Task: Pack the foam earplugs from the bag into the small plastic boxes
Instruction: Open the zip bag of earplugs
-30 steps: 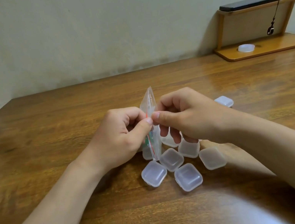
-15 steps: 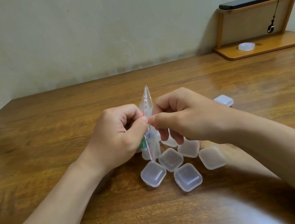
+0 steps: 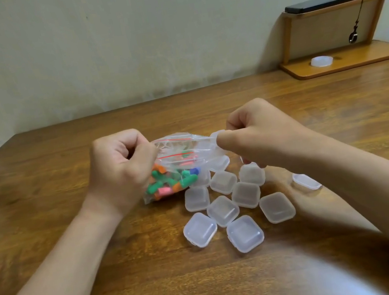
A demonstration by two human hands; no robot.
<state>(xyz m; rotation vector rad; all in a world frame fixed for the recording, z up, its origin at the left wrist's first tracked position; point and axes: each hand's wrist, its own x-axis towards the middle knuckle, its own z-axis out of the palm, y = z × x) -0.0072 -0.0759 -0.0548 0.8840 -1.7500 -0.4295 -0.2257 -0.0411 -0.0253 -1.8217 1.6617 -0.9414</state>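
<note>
A clear zip bag with a red seal line hangs between my hands, its mouth pulled wide apart. Green, orange, pink and blue foam earplugs fill its lower part. My left hand pinches the bag's left lip, fingers curled. My right hand pinches the right lip. Several small translucent plastic boxes, all with lids shut, lie in a cluster on the wooden table just below and right of the bag. One more box lies beside my right forearm.
A low wooden shelf stands at the back right corner with a white round lid on its base and a black flat device on top. The wall runs along the table's far edge.
My hands have moved apart sideways, pulling the bag's mouth open. The bag, seen edge-on before, now shows its earplugs.
</note>
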